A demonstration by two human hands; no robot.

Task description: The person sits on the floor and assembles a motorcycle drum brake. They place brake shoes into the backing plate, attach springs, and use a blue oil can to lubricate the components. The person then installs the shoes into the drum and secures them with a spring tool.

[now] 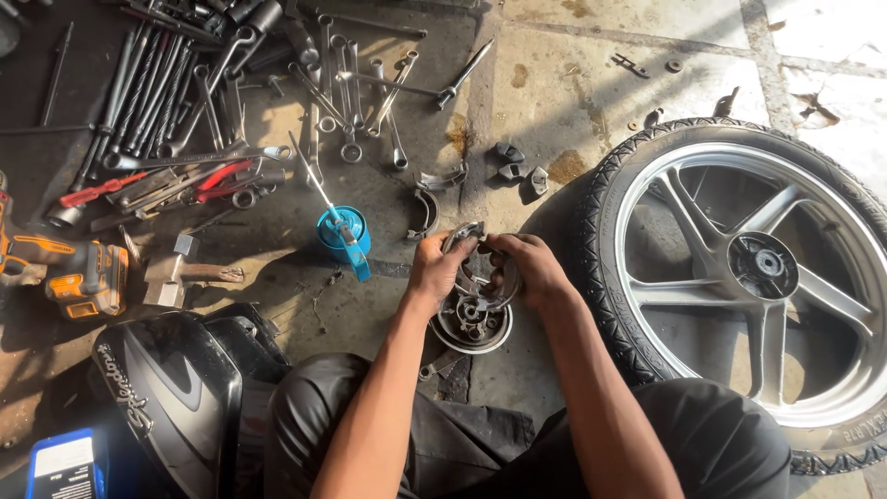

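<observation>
Metal brake shoes (476,268) gripped between both hands, above brake plate (471,323).

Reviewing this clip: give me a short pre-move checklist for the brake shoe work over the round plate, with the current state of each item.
1. Left hand grips the curved grey metal brake shoe: ok.
2. Right hand holds the shoe set from the other side: ok.
3. Round silver metal brake plate lies flat on the stained concrete floor, under the hands: ok.
4. Shoes seated on the plate: cannot tell, fingers hide the contact.
5. Two spare curved brake shoes lie apart from the hands, ahead on the floor: ok.
6. Silver spoked alloy wheel with black tyre lies flat beside the right hand, not touching it: ok.
</observation>
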